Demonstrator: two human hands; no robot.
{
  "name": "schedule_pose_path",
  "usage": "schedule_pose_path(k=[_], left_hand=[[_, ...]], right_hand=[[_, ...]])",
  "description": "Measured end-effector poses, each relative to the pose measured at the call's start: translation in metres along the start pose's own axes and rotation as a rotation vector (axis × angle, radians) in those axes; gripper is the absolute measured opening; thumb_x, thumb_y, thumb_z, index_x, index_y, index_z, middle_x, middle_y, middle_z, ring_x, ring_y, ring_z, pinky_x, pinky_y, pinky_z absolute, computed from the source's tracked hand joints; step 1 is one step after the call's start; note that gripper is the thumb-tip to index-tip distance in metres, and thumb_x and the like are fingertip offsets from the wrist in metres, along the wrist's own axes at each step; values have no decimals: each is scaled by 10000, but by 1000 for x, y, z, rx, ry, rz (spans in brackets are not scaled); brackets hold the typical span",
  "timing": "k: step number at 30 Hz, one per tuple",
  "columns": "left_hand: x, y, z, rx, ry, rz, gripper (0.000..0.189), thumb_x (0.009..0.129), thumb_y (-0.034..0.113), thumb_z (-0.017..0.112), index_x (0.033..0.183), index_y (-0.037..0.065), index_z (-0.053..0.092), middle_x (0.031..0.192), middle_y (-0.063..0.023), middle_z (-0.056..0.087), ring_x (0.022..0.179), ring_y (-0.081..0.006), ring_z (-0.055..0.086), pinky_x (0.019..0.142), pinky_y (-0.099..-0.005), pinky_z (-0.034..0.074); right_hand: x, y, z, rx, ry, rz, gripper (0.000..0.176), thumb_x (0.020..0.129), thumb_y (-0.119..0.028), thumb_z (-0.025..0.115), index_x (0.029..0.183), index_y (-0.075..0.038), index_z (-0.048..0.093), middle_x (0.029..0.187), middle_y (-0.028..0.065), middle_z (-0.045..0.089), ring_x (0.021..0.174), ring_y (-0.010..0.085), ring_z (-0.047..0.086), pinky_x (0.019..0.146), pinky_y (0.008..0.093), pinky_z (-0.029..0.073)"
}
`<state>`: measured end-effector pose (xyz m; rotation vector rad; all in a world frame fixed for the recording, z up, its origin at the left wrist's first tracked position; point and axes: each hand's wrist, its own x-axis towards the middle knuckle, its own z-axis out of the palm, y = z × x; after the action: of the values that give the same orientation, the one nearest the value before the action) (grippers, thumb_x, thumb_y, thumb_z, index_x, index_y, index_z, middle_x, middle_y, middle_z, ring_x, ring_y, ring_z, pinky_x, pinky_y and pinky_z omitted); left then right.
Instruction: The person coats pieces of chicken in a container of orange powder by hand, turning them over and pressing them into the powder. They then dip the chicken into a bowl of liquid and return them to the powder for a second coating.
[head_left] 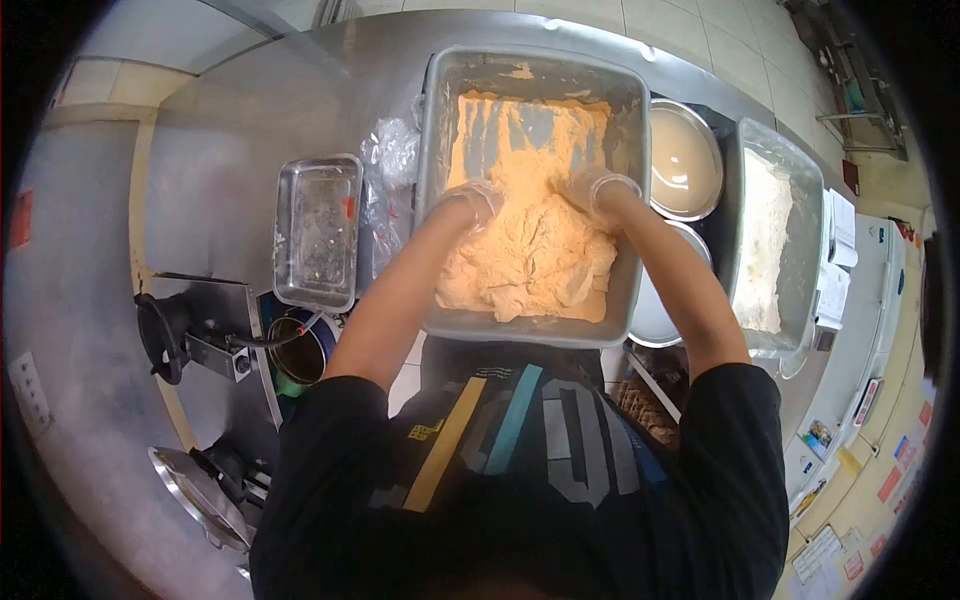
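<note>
A large grey tub [637, 110] holds an orange powdery mixture [530, 235], heaped in its near half and spread thin at the far end. My left hand [478, 203], in a clear plastic glove, is at the left side of the heap, its fingers sunk in or hidden by the mixture. On the right side of the heap my right hand [600, 192], also gloved, touches the mixture, and its fingertips are hidden too. Both hands are inside the tub, apart from each other.
An empty-looking metal tray [283, 235] and crumpled clear plastic [393, 150] lie left of the tub. To the right are a round pan of tan liquid [685, 160], a round lid or pan [655, 305] and a second tub of white powder [765, 240]. A burner [165, 338] stands lower left.
</note>
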<state>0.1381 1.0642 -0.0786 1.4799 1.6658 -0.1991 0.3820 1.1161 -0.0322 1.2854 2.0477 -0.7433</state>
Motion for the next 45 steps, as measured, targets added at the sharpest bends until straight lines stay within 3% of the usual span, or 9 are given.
schedule_pose_path(k=[6, 12, 15, 21, 28, 37, 40, 43, 45], left_hand=[[-40, 20, 3, 208, -281, -33, 527, 1031, 357, 443, 1411, 30, 609, 1511, -211, 563, 1366, -371, 573, 1120, -470, 452], [-80, 6, 43, 3, 233, 148, 529, 1022, 386, 499, 1391, 30, 628, 1478, -249, 577, 1405, -412, 507, 1176, -458, 385], [-132, 36, 7, 59, 105, 216, 520, 974, 334, 582, 1394, 32, 629, 1361, -300, 632, 1316, -431, 577, 1136, -460, 432], [-162, 45, 21, 231, 157, 374, 229, 920, 146, 590, 1025, -24, 700, 998, -287, 710, 1023, -451, 690, 915, -529, 530], [-150, 34, 20, 173, 405, 299, 172, 906, 97, 582, 992, 4, 698, 975, -264, 715, 1003, -436, 695, 878, -528, 529], [-153, 62, 42, 368, 295, 309, 213, 882, 118, 626, 972, -38, 740, 958, -283, 723, 934, -412, 722, 835, -511, 556], [-146, 37, 55, 221, 458, 501, 236, 892, 220, 678, 877, -7, 736, 825, -277, 699, 810, -429, 710, 803, -510, 562], [-157, 55, 12, 279, 146, 273, 183, 873, 108, 634, 950, -2, 759, 904, -252, 725, 900, -423, 723, 814, -496, 567], [-161, 56, 17, 308, 202, 442, 182, 882, 116, 629, 954, 10, 757, 931, -258, 722, 930, -424, 718, 837, -498, 563]], right_hand=[[-5, -16, 49, 202, -163, 27, 619, 1117, -414, 339, 1640, -84, 309, 1649, 235, 386, 1529, 392, 376, 1258, 440, 317], [-66, -25, 81, -89, 359, -64, 532, 1058, -341, 470, 1515, -69, 495, 1538, 271, 500, 1450, 373, 480, 1170, 442, 405], [-126, -49, 34, 152, 402, 105, 444, 1031, -336, 504, 1338, -48, 648, 1384, 250, 638, 1316, 374, 603, 1079, 450, 478], [-157, -62, 52, 106, 280, -59, 372, 937, -370, 611, 1035, -31, 731, 982, 217, 758, 1003, 381, 733, 919, 496, 546], [-166, -64, 71, 47, 246, 54, 312, 941, -324, 601, 1026, -61, 746, 993, 205, 757, 1002, 365, 738, 895, 480, 554], [-146, -76, 105, 75, 433, -20, 227, 939, -242, 601, 1059, -124, 754, 1025, 173, 768, 999, 344, 745, 890, 480, 566], [-163, -62, 91, 89, 366, 25, 229, 942, -196, 587, 1055, -99, 760, 1056, 182, 766, 1021, 353, 747, 894, 476, 579], [-170, -62, 87, 101, 357, 10, 235, 937, -207, 591, 1034, -94, 773, 1048, 185, 766, 1024, 356, 747, 882, 474, 586], [-174, -75, 85, 62, 426, -35, 241, 931, -224, 600, 1018, -92, 782, 1043, 188, 766, 1017, 359, 748, 873, 474, 590]])
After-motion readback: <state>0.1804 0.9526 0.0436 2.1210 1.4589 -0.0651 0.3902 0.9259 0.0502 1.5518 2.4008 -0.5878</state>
